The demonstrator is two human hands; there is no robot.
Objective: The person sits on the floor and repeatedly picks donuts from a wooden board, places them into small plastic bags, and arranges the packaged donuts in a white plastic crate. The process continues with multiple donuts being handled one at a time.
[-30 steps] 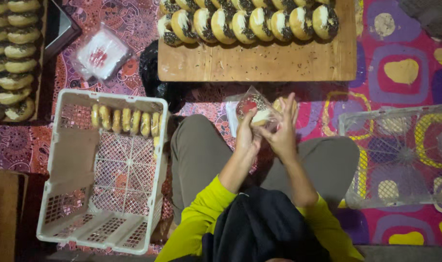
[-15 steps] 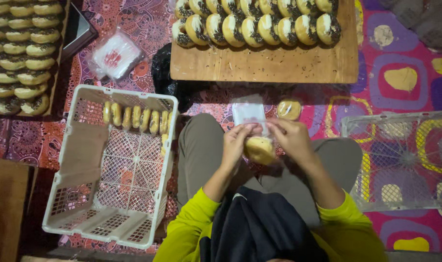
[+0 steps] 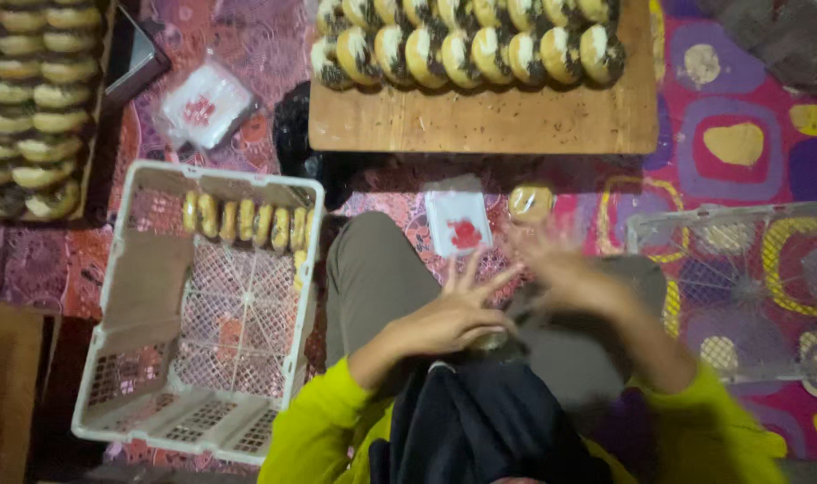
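Note:
My left hand [image 3: 453,314] lies over my lap with its fingers spread flat. The edge of a pale bun [image 3: 491,341] shows just under its palm, against my thigh. My right hand [image 3: 565,273] is blurred by motion, with its fingers stretched out toward a small stack of clear bags with a red mark [image 3: 458,224] on the mat. Nothing shows in the right hand. A wrapped bun [image 3: 530,202] lies on the mat just beyond the right hand's fingertips.
A wooden board [image 3: 480,130] ahead carries a row of dark-sprinkled buns. A white plastic crate [image 3: 112,296] on the left holds a row of wrapped buns [image 3: 247,220]. A clear crate [image 3: 740,287] sits at right, a tray of buns [image 3: 23,108] far left, and a bag pile [image 3: 202,103] nearby.
Both hands held a bun in front of me. Now the left hand has dropped flat over it on my lap, and the right hand has come off and swings toward the bags.

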